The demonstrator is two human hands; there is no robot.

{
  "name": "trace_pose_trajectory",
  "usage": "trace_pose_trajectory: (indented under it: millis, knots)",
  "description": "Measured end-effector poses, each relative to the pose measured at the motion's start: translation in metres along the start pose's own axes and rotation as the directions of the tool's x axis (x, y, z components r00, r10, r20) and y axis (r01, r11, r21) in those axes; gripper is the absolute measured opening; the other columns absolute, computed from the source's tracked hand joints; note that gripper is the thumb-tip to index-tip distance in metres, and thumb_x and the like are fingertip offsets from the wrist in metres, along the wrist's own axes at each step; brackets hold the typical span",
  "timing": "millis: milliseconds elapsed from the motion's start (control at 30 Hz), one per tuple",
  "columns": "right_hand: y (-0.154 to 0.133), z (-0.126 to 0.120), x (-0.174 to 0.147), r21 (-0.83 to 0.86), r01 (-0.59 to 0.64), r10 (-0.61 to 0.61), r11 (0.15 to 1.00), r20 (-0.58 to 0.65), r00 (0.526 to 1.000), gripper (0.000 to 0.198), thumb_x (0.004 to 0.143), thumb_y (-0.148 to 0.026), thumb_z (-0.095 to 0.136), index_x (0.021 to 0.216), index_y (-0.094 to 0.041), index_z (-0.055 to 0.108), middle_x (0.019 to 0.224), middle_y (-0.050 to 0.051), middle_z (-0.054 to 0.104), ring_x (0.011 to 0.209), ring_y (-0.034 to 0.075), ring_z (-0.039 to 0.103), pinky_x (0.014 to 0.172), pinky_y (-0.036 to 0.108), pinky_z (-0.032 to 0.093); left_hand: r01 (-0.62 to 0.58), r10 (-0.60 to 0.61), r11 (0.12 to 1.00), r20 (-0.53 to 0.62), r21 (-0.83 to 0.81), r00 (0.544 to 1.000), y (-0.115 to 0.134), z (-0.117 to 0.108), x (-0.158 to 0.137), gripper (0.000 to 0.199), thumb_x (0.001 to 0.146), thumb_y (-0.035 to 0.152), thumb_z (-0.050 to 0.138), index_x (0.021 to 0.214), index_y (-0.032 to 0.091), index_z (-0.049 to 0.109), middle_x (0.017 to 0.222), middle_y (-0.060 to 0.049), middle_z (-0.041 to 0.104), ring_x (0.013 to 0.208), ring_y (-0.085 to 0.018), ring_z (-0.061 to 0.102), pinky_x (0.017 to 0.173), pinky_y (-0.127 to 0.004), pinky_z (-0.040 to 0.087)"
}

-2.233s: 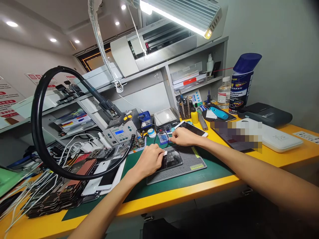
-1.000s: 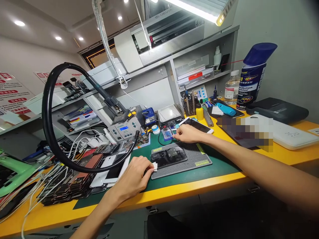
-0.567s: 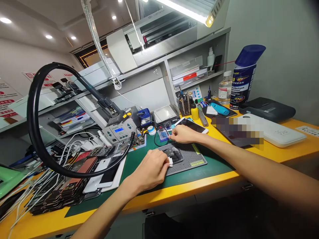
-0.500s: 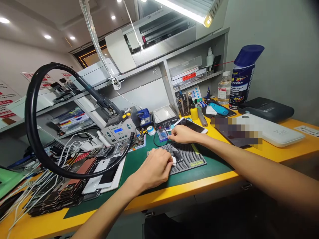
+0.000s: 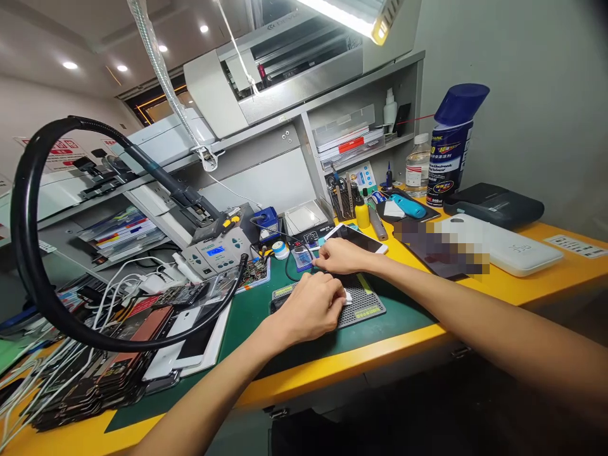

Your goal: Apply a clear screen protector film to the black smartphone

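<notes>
My left hand (image 5: 316,304) is over the perforated grey mat (image 5: 363,310), its fingers curled in a pinch. A small white piece, perhaps folded tissue (image 5: 348,297), sticks out by the fingertips. Dark flat material shows on the mat behind and left of this hand, mostly hidden by it. Just beyond, my right hand (image 5: 344,255) is closed, thumb and fingers pressed together. A thin black cable (image 5: 288,271) loops beside those fingertips; what they grip is too small to make out. A white-framed phone (image 5: 361,239) lies right behind the right hand.
Left stand a soldering station (image 5: 216,253), a thick black hose (image 5: 28,253) and stacked phone parts (image 5: 109,380). To the right are a dark flat panel (image 5: 418,250), a white power bank (image 5: 515,250) and a blue spray can (image 5: 449,158). A yellow bottle (image 5: 362,214) stands behind.
My left hand has shifted right across the mat with the white piece, covering more of the dark material. My right hand stays closed near the cable. The whole view has shifted slightly.
</notes>
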State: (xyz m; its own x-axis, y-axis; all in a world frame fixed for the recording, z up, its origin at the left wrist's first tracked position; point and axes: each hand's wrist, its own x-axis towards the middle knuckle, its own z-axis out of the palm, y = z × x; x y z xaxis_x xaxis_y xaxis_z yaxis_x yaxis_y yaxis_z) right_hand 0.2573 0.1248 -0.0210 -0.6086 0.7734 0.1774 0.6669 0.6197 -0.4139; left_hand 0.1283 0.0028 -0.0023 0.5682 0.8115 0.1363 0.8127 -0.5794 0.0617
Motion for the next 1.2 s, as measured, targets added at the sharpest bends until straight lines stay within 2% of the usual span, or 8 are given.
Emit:
trace_pose_trajectory:
  millis: [233, 433, 633, 933, 1200]
  knots:
    - [0.003, 0.001, 0.001, 0.002, 0.016, -0.016, 1.0, 0.002, 1.0, 0.034, 0.088, -0.036, 0.057, 0.065, -0.015, 0.07, 0.07, 0.009, 0.071, 0.062, 0.015, 0.053, 0.055, 0.026, 0.028, 0.051, -0.051, 0.999, -0.036, -0.003, 0.998, -0.022, 0.005, 0.012, 0.014, 0.092, 0.018, 0.053, 0.088, 0.019, 0.067, 0.097, -0.004, 0.073, 0.091, -0.02, 0.064, 0.083, -0.034, 0.046]
    - [0.005, 0.001, 0.002, 0.003, 0.027, -0.027, 1.0, -0.006, 1.0, 0.029, 0.086, -0.028, 0.055, 0.067, -0.014, 0.072, 0.069, 0.008, 0.07, 0.061, 0.015, 0.051, 0.055, 0.027, 0.028, 0.072, -0.069, 0.995, -0.049, 0.075, 0.996, -0.027, 0.006, 0.016, 0.022, 0.095, 0.019, 0.049, 0.09, 0.019, 0.07, 0.1, -0.008, 0.072, 0.096, -0.025, 0.064, 0.081, -0.038, 0.045]
    - [0.005, 0.001, 0.002, 0.003, 0.033, -0.033, 0.999, -0.021, 0.999, 0.03, 0.086, -0.03, 0.056, 0.065, -0.014, 0.069, 0.065, 0.007, 0.067, 0.059, 0.014, 0.05, 0.055, 0.027, 0.027, 0.115, -0.108, 0.986, -0.061, 0.12, 0.992, -0.033, 0.007, 0.014, 0.026, 0.096, 0.02, 0.047, 0.088, 0.018, 0.072, 0.097, -0.01, 0.071, 0.094, -0.026, 0.064, 0.08, -0.038, 0.045]
    - [0.001, -0.003, 0.0, 0.024, 0.011, -0.011, 1.0, -0.002, 1.0, 0.037, 0.089, -0.04, 0.056, 0.064, -0.015, 0.067, 0.063, 0.004, 0.063, 0.058, 0.014, 0.048, 0.055, 0.027, 0.027, 0.154, -0.147, 0.982, -0.072, 0.112, 0.987, -0.047, 0.004, -0.018, 0.029, 0.099, 0.022, 0.045, 0.098, 0.017, 0.074, 0.092, -0.008, 0.068, 0.092, -0.024, 0.062, 0.081, -0.037, 0.044]
    - [0.0, -0.004, 0.0, 0.05, 0.01, -0.011, 0.999, 0.023, 1.0, 0.037, 0.089, -0.04, 0.057, 0.062, -0.016, 0.066, 0.061, 0.003, 0.06, 0.058, 0.014, 0.048, 0.056, 0.027, 0.028, 0.26, -0.26, 0.966, -0.083, -0.007, 0.962, -0.074, -0.004, -0.06, 0.028, 0.099, 0.023, 0.046, 0.094, 0.019, 0.074, 0.093, -0.006, 0.071, 0.09, -0.021, 0.065, 0.082, -0.034, 0.045]
